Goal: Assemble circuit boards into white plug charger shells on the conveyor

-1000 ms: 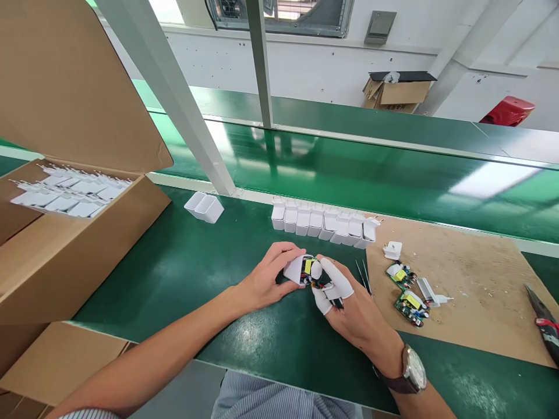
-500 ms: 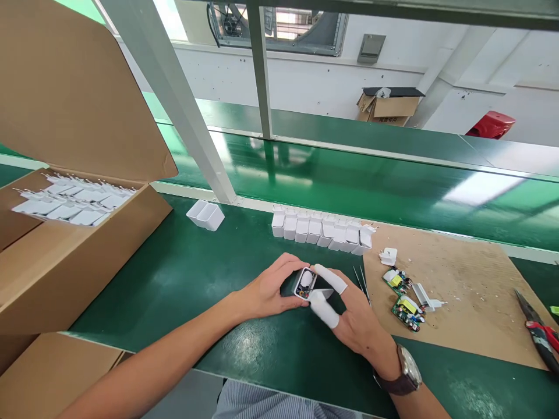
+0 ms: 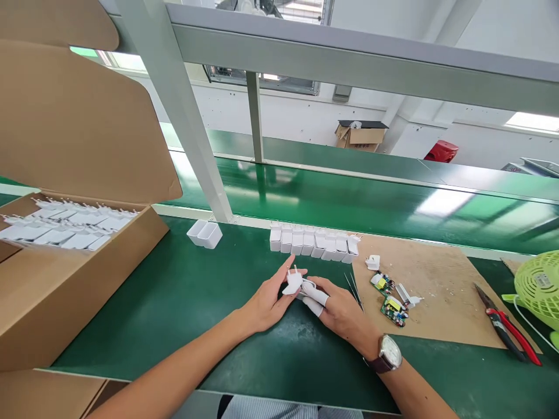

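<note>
Between my hands, over the front of the green bench, is a white plug charger, its two pins pointing up and away from me. My left hand grips it from the left with thumb and fingers. From the right, my right hand pinches it, white finger cots covering the thumb and forefinger. Those fingers hide most of its right side, so I cannot tell how far its parts are joined. Just beyond stands a row of white charger cases. Tweezers lie right of my right hand.
Two open white cases stand at the back left. A cardboard box of white plug parts is at left. On a brown board lie circuit boards, a plug cap and pliers. A green fan is at far right.
The charger has been turned: its open end with the components showed before, and now the pinned plug face shows. My head view has shifted, bringing the fan into sight.
</note>
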Demonstrator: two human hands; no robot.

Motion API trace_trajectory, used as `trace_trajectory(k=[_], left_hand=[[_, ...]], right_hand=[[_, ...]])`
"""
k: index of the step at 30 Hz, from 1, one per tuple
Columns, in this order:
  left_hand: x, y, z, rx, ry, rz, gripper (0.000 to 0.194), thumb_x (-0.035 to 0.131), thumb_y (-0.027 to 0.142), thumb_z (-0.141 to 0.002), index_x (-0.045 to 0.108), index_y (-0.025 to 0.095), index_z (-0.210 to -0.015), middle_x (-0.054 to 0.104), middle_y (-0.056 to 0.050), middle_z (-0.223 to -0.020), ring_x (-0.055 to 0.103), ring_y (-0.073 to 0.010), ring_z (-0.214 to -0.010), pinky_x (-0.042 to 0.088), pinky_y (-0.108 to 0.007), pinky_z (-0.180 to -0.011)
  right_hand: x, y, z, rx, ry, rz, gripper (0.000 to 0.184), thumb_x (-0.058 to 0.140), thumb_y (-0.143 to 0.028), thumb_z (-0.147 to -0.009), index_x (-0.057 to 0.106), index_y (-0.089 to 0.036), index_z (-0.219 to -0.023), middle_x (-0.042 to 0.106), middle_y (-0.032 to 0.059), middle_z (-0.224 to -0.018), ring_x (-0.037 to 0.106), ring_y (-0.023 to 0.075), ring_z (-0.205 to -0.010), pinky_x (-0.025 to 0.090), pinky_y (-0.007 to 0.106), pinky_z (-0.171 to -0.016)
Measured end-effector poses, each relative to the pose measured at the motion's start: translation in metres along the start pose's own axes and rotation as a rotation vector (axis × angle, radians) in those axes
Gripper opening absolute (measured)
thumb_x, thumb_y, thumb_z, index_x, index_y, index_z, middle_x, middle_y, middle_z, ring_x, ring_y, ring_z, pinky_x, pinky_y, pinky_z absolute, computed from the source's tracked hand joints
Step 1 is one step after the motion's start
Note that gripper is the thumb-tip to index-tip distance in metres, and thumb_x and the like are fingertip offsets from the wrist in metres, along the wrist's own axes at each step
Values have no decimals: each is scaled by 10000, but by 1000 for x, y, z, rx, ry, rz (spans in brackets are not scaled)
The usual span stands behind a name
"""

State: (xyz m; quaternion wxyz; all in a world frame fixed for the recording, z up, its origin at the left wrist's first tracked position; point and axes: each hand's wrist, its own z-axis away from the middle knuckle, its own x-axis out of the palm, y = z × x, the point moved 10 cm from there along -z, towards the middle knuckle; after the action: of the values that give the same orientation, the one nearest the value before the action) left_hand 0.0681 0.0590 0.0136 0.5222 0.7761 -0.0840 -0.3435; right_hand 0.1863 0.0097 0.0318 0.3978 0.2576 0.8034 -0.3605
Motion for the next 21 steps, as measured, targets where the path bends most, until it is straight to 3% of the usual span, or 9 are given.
trace_trajectory(k=[2,4,7,12,15,18,21], left_hand=[[1,3,2,24,-4,-33,808,492,326,-1048,-67,297,-1631,488,-143,-1563,530,-245,-1406,494,-491,-1115],[-1,6,4,57,14,-69,867,515,325,-1039,-128,305,-1621,403,-161,-1617,504,-260,-1427,473,-511,-1130],[-7,12,7,138,46,-97,837,480,297,-1048,-126,277,-1625,372,-186,-1627,477,-278,-1446,441,-541,-1150],[-1,16,7,169,4,-117,791,417,220,-1058,-132,273,-1625,375,-178,-1628,396,-263,-1501,394,-556,-1187],[2,18,5,181,-9,-101,918,530,242,-1021,-168,262,-1616,352,-214,-1630,393,-296,-1501,391,-582,-1179],[0,19,4,189,23,-65,1090,676,313,-951,-190,253,-1610,319,-241,-1637,379,-336,-1504,378,-602,-1179],[2,18,3,194,24,-83,1066,667,310,-959,-173,265,-1615,363,-230,-1619,429,-326,-1473,400,-584,-1167]], right_hand=[[-2,-2,-1,-15,26,18,402,534,-137,-952,596,-180,-1347,673,159,-1266,714,260,-1093,649,396,-881],[-8,-3,-3,-22,77,-2,422,533,-128,-944,586,-206,-1355,674,144,-1256,711,249,-1092,647,382,-878],[-12,-3,-7,-3,122,-41,439,538,-136,-950,572,-259,-1370,667,114,-1270,699,229,-1103,631,374,-913],[10,-4,-6,-73,40,13,320,544,-113,-911,644,-169,-1210,655,176,-1193,710,246,-959,651,371,-771],[12,-1,-2,-68,36,8,361,538,-100,-894,621,-169,-1238,643,179,-1215,701,247,-974,652,380,-778],[1,3,1,-13,85,-13,410,529,-93,-889,602,-197,-1279,636,163,-1253,687,257,-1049,644,392,-833],[2,5,2,31,38,-9,390,517,-83,-881,621,-207,-1235,643,152,-1235,688,247,-993,644,371,-766]])
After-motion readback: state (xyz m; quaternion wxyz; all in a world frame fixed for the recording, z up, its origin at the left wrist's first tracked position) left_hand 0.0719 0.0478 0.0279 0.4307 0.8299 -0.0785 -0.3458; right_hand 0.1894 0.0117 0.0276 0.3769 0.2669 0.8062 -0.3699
